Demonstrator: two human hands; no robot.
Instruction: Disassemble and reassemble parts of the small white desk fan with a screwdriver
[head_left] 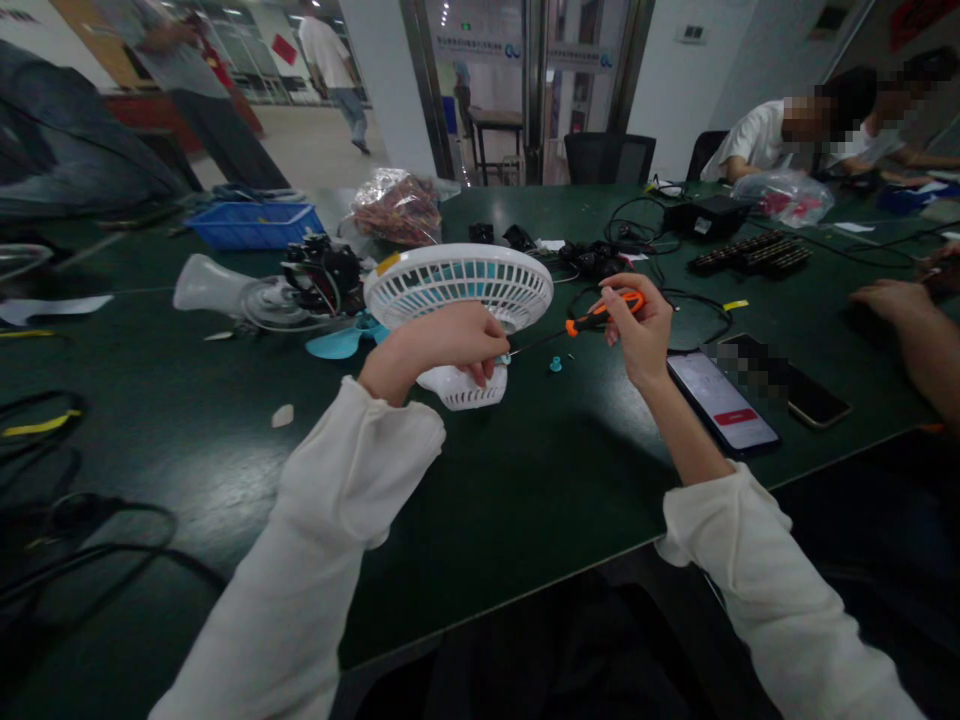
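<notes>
A small white fan (517,275) with a round slatted guard lies on the green table, its white vented motor housing (469,388) nearest me. My left hand (450,340) is closed around the part between guard and housing; its fingertips are partly hidden. In my right hand (637,325) is a screwdriver (592,318) with an orange and black handle, gripped between thumb and fingers. Its thin shaft points left, with the tip at the fan beside my left fingertips. Close by on the table sits a small teal plastic piece (556,364). Blue fan blades (337,342) lie left of the guard.
Behind are a blue bin (255,225), a bagged bundle of copper-coloured parts (397,207) and a motor assembly (324,275) by a white stand (206,288). Two phones (724,400) lie at right, near another person's hand (892,300). Black cables (97,540) lie at left.
</notes>
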